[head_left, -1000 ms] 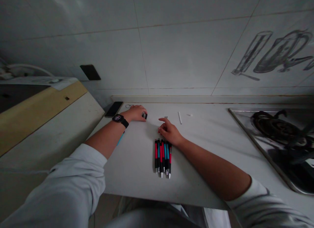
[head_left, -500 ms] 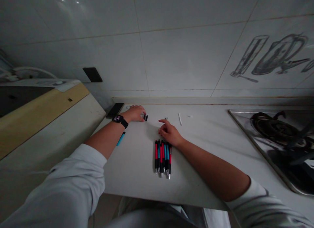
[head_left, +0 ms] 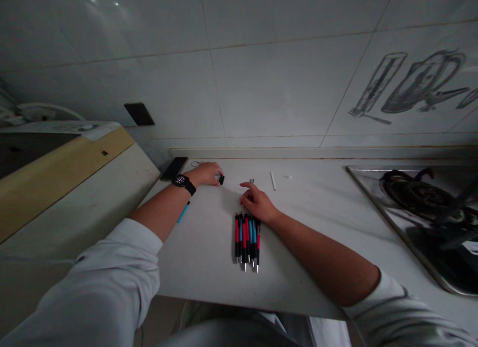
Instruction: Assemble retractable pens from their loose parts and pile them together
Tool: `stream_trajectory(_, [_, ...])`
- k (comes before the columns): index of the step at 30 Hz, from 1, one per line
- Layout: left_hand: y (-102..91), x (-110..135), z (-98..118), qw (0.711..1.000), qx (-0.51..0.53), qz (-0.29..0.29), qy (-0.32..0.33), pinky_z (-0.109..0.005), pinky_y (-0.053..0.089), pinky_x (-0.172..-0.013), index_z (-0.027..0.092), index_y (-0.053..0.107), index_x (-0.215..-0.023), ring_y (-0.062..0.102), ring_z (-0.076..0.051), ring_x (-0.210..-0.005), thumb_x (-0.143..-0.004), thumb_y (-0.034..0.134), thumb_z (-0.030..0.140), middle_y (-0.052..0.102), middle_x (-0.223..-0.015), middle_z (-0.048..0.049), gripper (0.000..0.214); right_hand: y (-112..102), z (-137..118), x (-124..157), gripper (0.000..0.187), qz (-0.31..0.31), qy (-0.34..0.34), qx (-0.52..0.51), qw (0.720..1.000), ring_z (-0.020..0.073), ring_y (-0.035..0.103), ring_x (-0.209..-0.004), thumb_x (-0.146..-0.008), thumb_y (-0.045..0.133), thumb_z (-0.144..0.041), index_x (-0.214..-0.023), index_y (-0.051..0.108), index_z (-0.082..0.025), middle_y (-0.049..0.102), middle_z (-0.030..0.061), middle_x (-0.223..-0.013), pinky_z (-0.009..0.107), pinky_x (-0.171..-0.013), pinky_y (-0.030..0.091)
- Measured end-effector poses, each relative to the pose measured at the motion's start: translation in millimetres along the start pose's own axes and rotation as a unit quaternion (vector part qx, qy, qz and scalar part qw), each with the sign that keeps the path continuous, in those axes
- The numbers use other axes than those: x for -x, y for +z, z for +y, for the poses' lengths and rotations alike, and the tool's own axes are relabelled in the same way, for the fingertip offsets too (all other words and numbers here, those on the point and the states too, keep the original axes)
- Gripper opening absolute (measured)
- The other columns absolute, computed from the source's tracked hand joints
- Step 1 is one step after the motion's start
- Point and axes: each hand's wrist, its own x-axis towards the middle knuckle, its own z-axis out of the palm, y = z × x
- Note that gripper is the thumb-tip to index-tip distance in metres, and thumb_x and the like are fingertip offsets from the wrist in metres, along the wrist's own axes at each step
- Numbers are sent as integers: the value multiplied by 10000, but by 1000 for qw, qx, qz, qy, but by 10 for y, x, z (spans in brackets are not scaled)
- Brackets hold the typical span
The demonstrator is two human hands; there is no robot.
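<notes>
My left hand [head_left: 208, 173], with a black watch [head_left: 180, 180] on its wrist, is closed at the fingertips on a small black cylindrical piece [head_left: 221, 179] just above or on the counter. My right hand [head_left: 258, 203] hovers low with its index finger stretched out and the others loosely bent; I see nothing in it. Below it, a row of several red-and-black and blue-and-black pens [head_left: 245, 242] lies side by side, metal tips toward me. Two thin dark bits [head_left: 252, 180] show just beyond the right index finger. A blue pen barrel [head_left: 183, 212] lies beside my left forearm.
On the white counter [head_left: 209, 267] lie a white stick [head_left: 273, 180], a small whitish bit [head_left: 289, 176] and a dark phone [head_left: 174, 168] by the wall. At right is a gas stove [head_left: 418, 197]. A large pale cabinet-like box [head_left: 112, 187] stands at left.
Near my left fingertips, two black pieces stood slightly apart; now they appear as one dark shape at the fingers. My right hand has hardly moved, and the pens lie as before.
</notes>
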Motion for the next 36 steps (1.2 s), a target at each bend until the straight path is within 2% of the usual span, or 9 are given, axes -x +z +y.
stream_trajectory(11, [-14,13,22,1000,-17,-14,5,-360,476,-919,315,738,-1205,640,-296,-1172,-742,766,456,709,-1280,-64,485,-3,-1,8,462,-4,-5,-3,1000,135,586,-681,-917,563,-248,-1371,484,-213,706,-13,-840,278,-683,450])
stream_trajectory(15, [5,6,15,1000,-6,-8,9,-365,472,-971,309,702,-1263,627,-294,-1206,-751,770,442,687,-1326,-73,533,1,23,-1,457,-4,-6,1,1000,132,583,-668,-919,566,-252,-1368,488,-214,708,-16,-836,274,-674,448])
stream_trajectory(21, [90,-31,16,999,20,5,46,-350,450,-1050,240,635,-1359,612,-286,-1246,-730,802,383,647,-1391,-102,666,10,30,-8,462,-3,-5,6,1000,134,596,-682,-914,567,-256,-1368,489,-214,706,-19,-830,271,-683,450])
stream_trajectory(25, [40,-1,91,998,30,15,53,-362,443,-1066,223,644,-1342,608,-296,-1250,-724,817,336,652,-1380,-111,652,4,36,-3,466,3,-6,4,1000,133,585,-669,-905,563,-264,-1362,496,-206,699,-21,-823,267,-679,446])
stream_trajectory(27, [-51,43,200,996,48,45,65,-369,438,-1078,208,658,-1315,610,-289,-1240,-742,810,306,664,-1351,-112,600,-26,41,-4,447,9,-4,0,1000,133,584,-675,-902,557,-273,-1341,514,-203,692,-18,-831,267,-687,449])
stream_trajectory(30, [-256,159,494,984,95,135,71,-387,443,-1077,195,688,-1234,617,-275,-1208,-817,761,297,691,-1279,-106,435,-128,7,-16,345,24,-4,24,999,135,579,-694,-914,534,-299,-1239,587,-197,658,-20,-806,262,-700,442])
stream_trajectory(33, [-452,351,901,957,174,223,56,-356,507,-948,197,706,-1126,663,-220,-1017,-902,681,307,724,-1131,-74,251,-289,-126,-22,241,29,13,113,993,135,550,-683,-940,515,-312,-1098,654,-193,620,-24,-743,250,-681,405])
stream_trajectory(36, [-490,590,1294,928,259,265,44,-304,518,-830,201,701,-1031,657,-171,-881,-928,645,292,727,-1039,-44,148,-453,-340,34,187,-22,51,223,973,136,561,-694,-936,540,-271,-1022,684,-187,658,-2,-765,245,-665,373])
